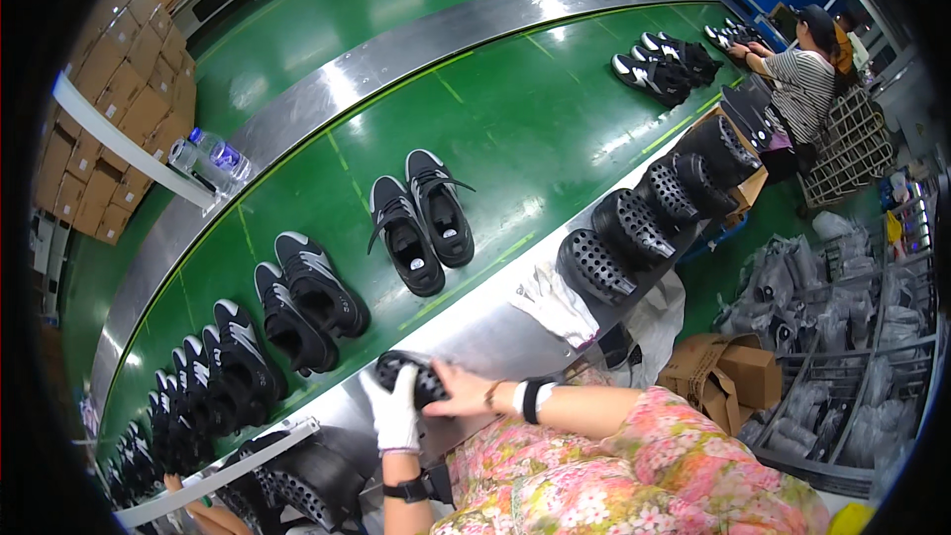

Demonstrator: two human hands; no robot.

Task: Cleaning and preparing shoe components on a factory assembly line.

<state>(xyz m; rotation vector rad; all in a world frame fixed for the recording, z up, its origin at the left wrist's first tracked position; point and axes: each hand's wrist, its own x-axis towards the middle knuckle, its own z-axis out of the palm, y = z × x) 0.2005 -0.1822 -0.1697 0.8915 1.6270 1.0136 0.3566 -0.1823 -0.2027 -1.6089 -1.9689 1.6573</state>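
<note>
My left hand [398, 414], in a white glove, closes round a black perforated plastic shoe insert [429, 388] above the metal ledge. Bare, my right hand [462, 389] grips the insert's right side, its fingers partly hidden. Just beyond them on the green belt stands a pair of black shoes with grey toes, the left shoe [404, 238] and the right shoe [442, 210], laces loose. Another black pair [307, 302] sits to the left. Right of my hands, a white glove [553, 303] lies on the ledge beside nested stacks of black perforated inserts [599, 267].
More black shoes [228, 357] line the belt at left, and others [662, 69] stand far right. A co-worker [800, 79] sits at the far right. Cardboard boxes [723, 376] and a rack of plastic-wrapped items [852, 327] stand right. Bottles [220, 154] rest on the belt's metal edge.
</note>
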